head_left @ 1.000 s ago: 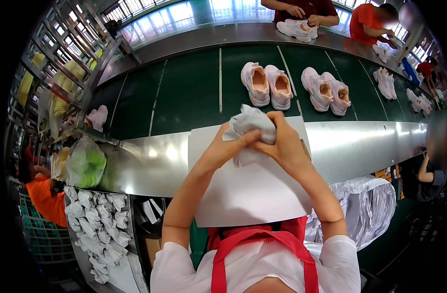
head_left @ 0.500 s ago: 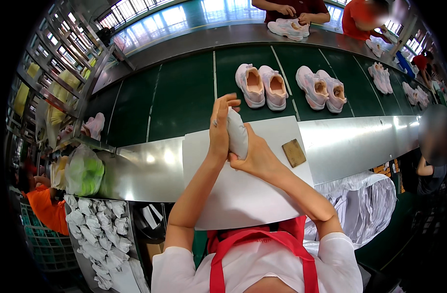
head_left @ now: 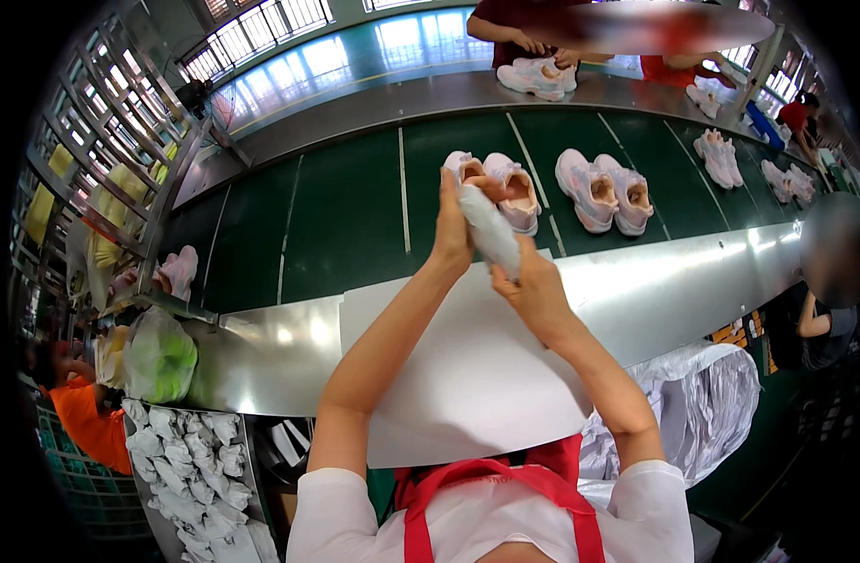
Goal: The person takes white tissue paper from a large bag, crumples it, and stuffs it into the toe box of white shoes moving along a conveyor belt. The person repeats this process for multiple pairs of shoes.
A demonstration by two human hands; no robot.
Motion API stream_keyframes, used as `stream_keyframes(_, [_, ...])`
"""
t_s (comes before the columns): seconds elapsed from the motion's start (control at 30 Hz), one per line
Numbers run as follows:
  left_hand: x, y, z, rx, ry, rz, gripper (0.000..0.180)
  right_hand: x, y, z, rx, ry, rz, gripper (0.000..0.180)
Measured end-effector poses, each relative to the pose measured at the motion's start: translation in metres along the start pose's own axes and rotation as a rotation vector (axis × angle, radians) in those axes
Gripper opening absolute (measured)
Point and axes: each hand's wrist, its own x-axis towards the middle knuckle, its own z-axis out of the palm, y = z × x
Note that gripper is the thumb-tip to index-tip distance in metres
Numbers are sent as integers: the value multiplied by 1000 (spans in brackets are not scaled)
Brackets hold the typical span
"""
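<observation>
Between my hands is a long wad of white paper (head_left: 492, 228), raised over the far edge of the white sheet (head_left: 439, 399). My left hand (head_left: 454, 220) presses along its left side and upper end, fingers bent over the top. Its lower end is gripped by my right hand (head_left: 535, 289), thumb and fingers closed round it. Just beyond, partly behind my left hand and the wad, a pair of pale pink and white sneakers (head_left: 516, 192) sits on the green conveyor belt (head_left: 350, 192). The insides of these sneakers are partly visible.
Another sneaker pair (head_left: 599, 192) lies to the right, with more farther along. At lower left a metal tray (head_left: 252, 450) holds several paper wads (head_left: 181, 460). A sack of white paper (head_left: 698, 403) stands at right. A co-worker (head_left: 533, 33) handles a sneaker across the belt.
My hands and the paper wad have moved right, and the wad now tilts. The view has shifted slightly. The tan block on the sheet is now out of sight.
</observation>
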Motion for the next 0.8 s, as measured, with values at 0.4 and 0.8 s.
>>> stream_keyframes(0.4, [103, -77, -78, 1901, -629, 451, 30, -22, -103, -85, -269, -435, -385, 43])
stream_keyframes(0.8, [30, 10, -140, 2027, -564, 316, 28, -45, -228, -79, -740, -171, -720, 13])
